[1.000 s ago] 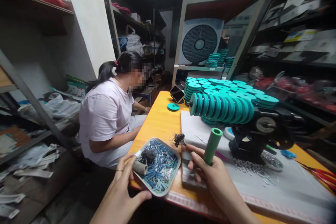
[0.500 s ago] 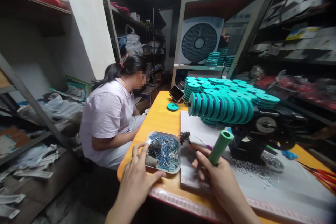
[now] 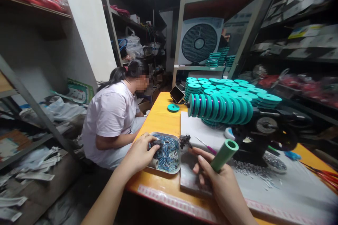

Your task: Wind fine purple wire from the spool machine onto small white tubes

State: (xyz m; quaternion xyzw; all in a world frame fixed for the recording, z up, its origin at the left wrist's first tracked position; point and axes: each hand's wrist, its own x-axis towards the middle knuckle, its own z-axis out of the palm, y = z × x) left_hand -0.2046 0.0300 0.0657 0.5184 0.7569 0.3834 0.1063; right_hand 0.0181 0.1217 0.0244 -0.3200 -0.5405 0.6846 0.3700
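My left hand [image 3: 142, 151] reaches into a shallow tray [image 3: 171, 173] at its left side. Its thumb and fingers are drawn together at a clump of small dark pieces [image 3: 159, 143]; what they pinch is hidden. Blue and silver slender pieces [image 3: 169, 151] fill the tray, with a grey spool [image 3: 153, 163] near its front edge. My right hand [image 3: 213, 172] is closed around a green tube [image 3: 224, 155], its open end tilted up. By its fingertips, at the end of a thin dark piece, is a bunch of small dark bits [image 3: 185, 141].
A dark machine [image 3: 245, 144] carries a row of teal discs [image 3: 219, 109] above the grey board. Stacked teal discs [image 3: 235, 88] stand behind. A purple-handled pick [image 3: 211, 149] and loose metal bits [image 3: 253, 172] lie on the board. A phone [image 3: 176, 95] leans nearby. A person [image 3: 111, 112] sits left.
My left hand has moved from the tray's near-left edge further into the tray, its fingers drawing together at the dark clump. My right hand stays nearly in place with the green tube.
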